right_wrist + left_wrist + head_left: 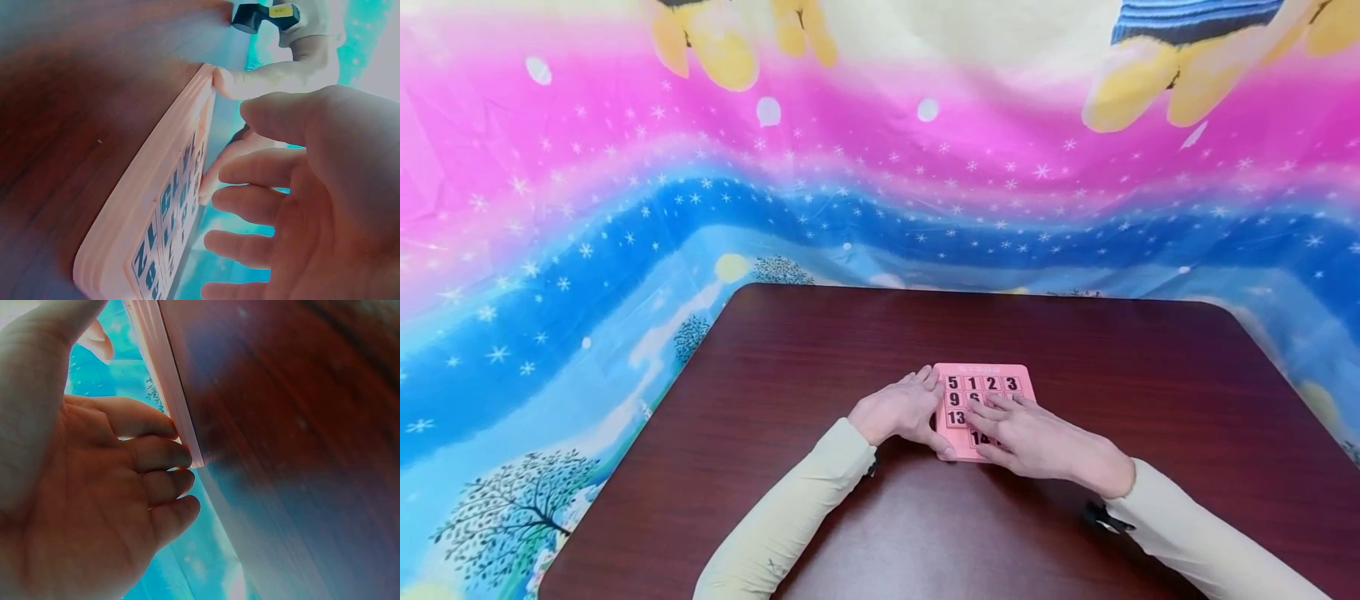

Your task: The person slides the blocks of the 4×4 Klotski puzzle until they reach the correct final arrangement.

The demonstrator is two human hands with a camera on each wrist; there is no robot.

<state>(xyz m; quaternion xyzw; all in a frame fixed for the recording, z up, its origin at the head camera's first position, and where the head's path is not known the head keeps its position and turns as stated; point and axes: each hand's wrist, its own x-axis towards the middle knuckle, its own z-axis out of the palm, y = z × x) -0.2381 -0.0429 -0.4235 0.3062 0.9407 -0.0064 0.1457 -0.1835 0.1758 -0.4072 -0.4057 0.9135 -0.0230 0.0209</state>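
A pink sliding number puzzle [953, 439] lies flat on the table, with black numerals on its square tiles. Its top row reads 5, 1, 2, 3, and a gap shows at the lower left corner, beside tile 14. My left hand [901, 412] holds the puzzle by its left side, thumb at the near left corner and fingertips along the edge. My right hand [1041, 437] is spread over the right part with fingers extended, hiding several tiles. In the right wrist view its fingers [250, 203] reach across just above the tile face.
The dark brown wooden table [820, 350] stretches out around the puzzle. Behind it hangs a colourful printed cloth [865, 167] with snowflakes and trees. A black strap piece [1108, 518] sits below the right wrist.
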